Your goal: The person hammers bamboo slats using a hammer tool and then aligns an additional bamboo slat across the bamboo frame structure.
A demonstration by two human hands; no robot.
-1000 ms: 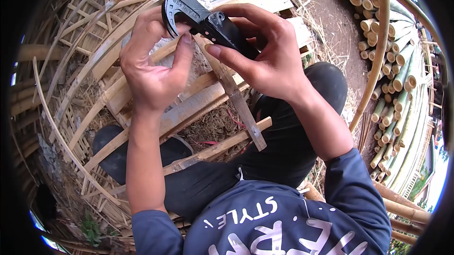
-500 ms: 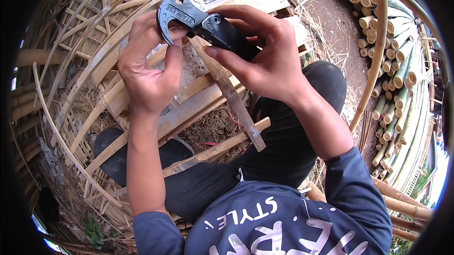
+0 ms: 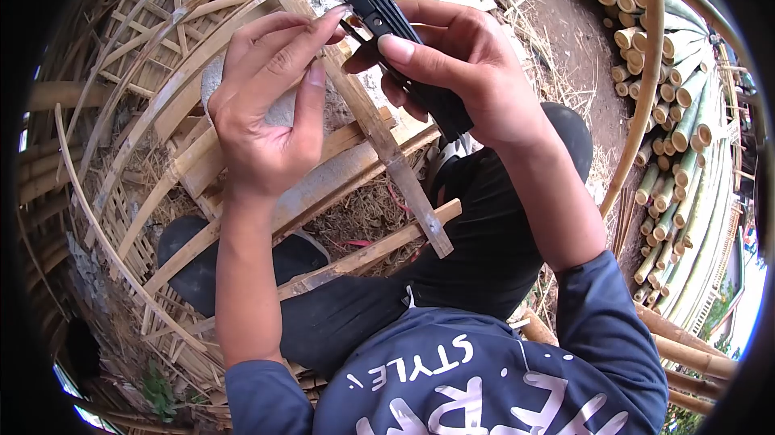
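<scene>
Above weathered wooden strip, grips black claw-headed metal multitool in fingers of right hand, apparently steadying it for left hand; holds left fingers narrowly parted beside it, possibly touching.

Multi-tool, black; shirt, dark navy with white lettering; trousers, plain black; bamboo poles, pale green along their lengths, tan at the cut ends; lattice, straw-coloured, crisscross; dirt path, brown.
</scene>
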